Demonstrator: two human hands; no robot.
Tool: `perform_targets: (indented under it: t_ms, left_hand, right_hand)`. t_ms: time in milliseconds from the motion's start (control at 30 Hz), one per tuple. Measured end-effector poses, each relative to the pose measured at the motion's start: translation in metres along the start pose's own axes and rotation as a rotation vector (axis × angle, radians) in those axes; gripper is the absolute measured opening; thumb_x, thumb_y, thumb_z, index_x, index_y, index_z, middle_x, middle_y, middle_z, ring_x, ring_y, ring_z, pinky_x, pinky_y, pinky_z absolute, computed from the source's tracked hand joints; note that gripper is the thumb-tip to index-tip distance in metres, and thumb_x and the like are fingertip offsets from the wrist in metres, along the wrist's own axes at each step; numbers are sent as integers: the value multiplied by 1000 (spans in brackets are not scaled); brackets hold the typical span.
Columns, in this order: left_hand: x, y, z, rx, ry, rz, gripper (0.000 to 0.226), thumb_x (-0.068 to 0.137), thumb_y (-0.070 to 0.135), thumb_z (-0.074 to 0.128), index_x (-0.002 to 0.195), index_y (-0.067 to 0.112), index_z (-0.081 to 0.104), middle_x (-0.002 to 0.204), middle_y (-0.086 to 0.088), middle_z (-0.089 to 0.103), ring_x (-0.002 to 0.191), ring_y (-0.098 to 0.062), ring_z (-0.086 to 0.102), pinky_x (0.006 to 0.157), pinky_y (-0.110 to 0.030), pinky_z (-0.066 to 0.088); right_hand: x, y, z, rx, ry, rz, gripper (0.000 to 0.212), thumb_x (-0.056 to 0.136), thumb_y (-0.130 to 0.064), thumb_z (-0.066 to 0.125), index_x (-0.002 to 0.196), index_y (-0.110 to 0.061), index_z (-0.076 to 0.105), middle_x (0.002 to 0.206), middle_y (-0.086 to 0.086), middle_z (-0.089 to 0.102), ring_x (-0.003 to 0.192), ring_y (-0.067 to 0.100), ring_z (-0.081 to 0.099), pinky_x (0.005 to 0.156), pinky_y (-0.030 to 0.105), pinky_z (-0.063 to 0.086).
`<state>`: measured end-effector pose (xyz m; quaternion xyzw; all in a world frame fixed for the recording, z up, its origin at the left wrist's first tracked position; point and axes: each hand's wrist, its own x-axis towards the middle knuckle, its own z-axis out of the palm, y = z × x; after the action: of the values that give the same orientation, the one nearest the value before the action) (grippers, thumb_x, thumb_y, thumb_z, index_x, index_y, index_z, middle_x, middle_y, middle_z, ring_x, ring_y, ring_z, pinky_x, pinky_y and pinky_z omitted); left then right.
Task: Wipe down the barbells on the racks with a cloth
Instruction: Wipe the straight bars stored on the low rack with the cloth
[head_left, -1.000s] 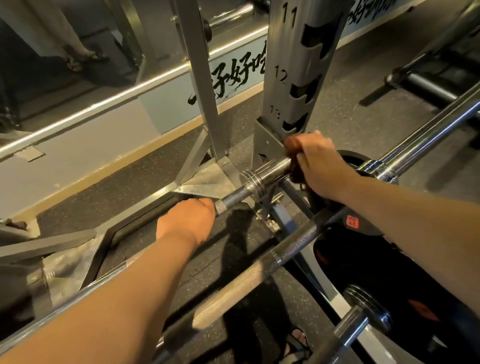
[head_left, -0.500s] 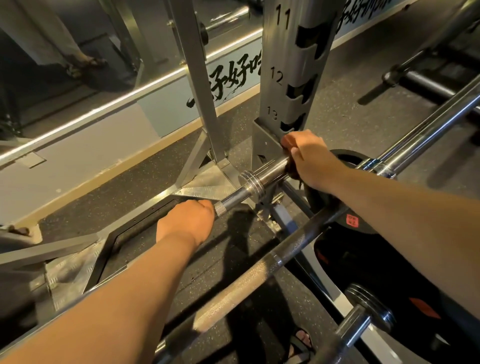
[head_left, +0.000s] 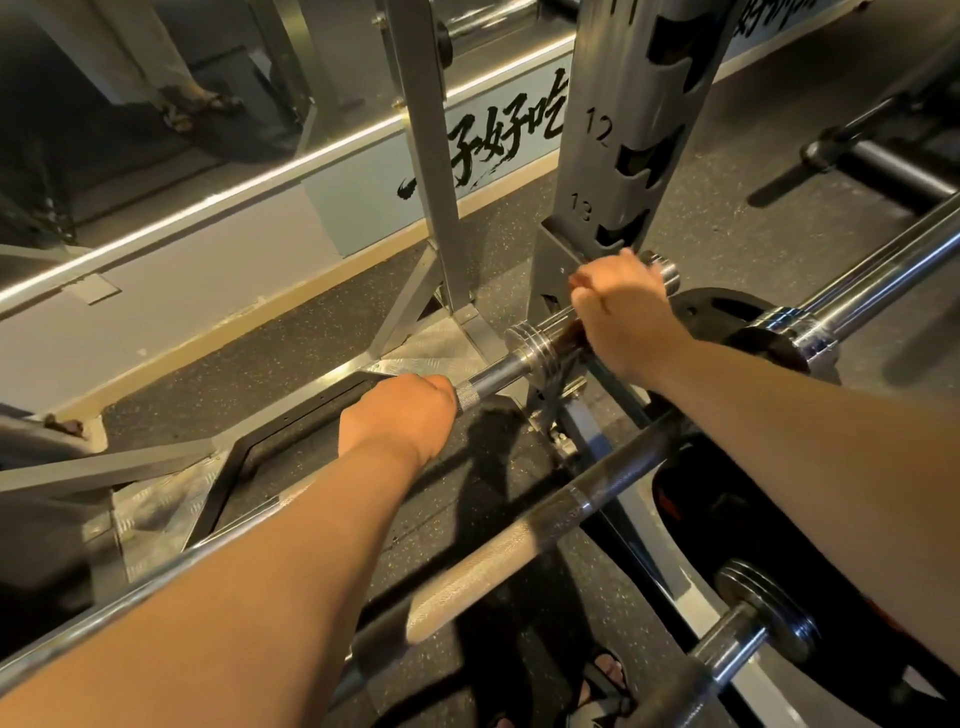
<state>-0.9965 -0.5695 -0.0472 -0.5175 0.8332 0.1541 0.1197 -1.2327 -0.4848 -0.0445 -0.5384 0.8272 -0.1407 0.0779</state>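
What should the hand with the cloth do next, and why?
Probably slide the right hand and its dark cloth along the bar toward the ringed collar. The hand sits near the bar's end, that stretch is bare, and the left hand steadies the bar.

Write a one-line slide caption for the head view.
Left hand grips the barbell; right hand holds a dark cloth on its sleeve.
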Motion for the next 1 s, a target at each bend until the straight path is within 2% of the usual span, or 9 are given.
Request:
perform_targets:
  t_ms: [100,200,333,433,533,633,833,933,1000]
  left_hand:
    - [0,0,-1,4,11,10,31,102,19,30,72,21,36,75,2,45,71,-21,49,62,-33,39]
    - [0,1,-1,-7,21,4,30,102,19,30,73,22,39,78,0,50,78,-24,56,73,-38,51]
    - [1,1,-1,-13,22,-16,31,103,23,29,75,23,43,82,0,55,81,-24,59,82,-44,56]
    - [1,0,0,5,26,-13,32,103,24,28,74,22,43,79,2,52,77,-21,56,78,-40,54]
    - [1,0,-1,10,18,-18,34,102,27,27,77,21,49,80,1,55,77,-22,56,77,-41,53]
    - [2,-2,1,16,12,-22,35,102,29,26,77,21,48,79,1,55,74,-20,55,73,-38,50]
    - [2,-1,3,43,23,-31,33,102,30,27,75,21,45,80,-1,56,71,-19,52,63,-35,41]
    - [2,0,2,-3,27,-53,37,100,32,27,76,20,52,79,-1,58,74,-23,56,66,-36,43]
    - [0,2,1,-16,25,-55,36,100,31,27,75,21,51,79,0,56,76,-25,56,69,-37,43]
  right_hand:
    - [-14,-19,1,225,-6,-211,37,104,-16,26,75,-27,45,79,-9,52,88,7,53,120,60,24]
    - [-9,6,-11,62,-37,-262,25,108,-25,34,103,-24,59,103,-10,58,105,8,51,119,56,28]
    - [10,42,-26,-172,111,97,26,104,-16,41,115,-7,63,114,15,62,112,37,56,102,52,41]
    - [20,12,-19,-265,5,247,28,98,-17,52,124,-10,59,120,13,56,117,33,50,104,47,40]
    - [6,-26,1,-294,-20,-44,23,98,-17,50,111,-12,68,107,6,64,105,26,56,106,49,45]
    - [-8,-16,-6,-159,-20,-365,31,102,-15,42,112,-10,71,112,5,68,108,23,60,114,54,37]
    - [12,0,-17,-372,-69,-107,24,98,-19,61,119,-9,62,121,12,61,116,33,57,111,57,39]
    - [7,-36,-1,-241,-112,-199,20,101,-14,54,117,-9,64,115,8,63,112,29,59,118,59,31]
    - [-14,-40,10,-74,-8,-207,22,103,-12,48,119,-6,62,115,10,61,112,28,56,115,52,35]
